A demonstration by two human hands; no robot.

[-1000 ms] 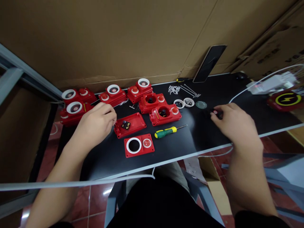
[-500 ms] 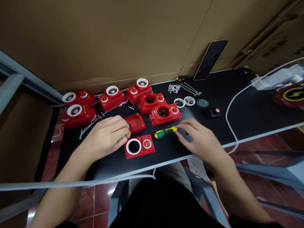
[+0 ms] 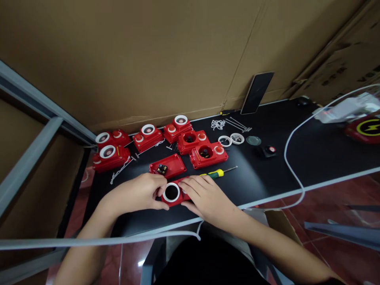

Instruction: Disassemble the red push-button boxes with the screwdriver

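Note:
A flat red cover plate [image 3: 173,192] with a white ring round a black hole lies near the front edge of the black table [image 3: 267,174]. My left hand [image 3: 139,194] grips its left side, thumb at the front and fingers curled at the back. My right hand [image 3: 204,196] lies over its right side, fingers across the top and thumb under the front edge. Just behind it sits an open red base [image 3: 168,166] with a small black part inside. A green and yellow screwdriver [image 3: 218,172] lies right behind my right hand.
Several red button boxes [image 3: 148,136] stand in rows at the back left. White rings [image 3: 230,139], a clear disc [image 3: 253,140], a small black and red button [image 3: 268,150], loose screws and white ties lie mid-table. A phone [image 3: 257,92] leans on cardboard. A white cable [image 3: 292,166] loops at right.
My right hand came from the far right, past the screwdriver, onto the cover plate. My left hand moved from the open base to the plate's left side. The small button stays on the table.

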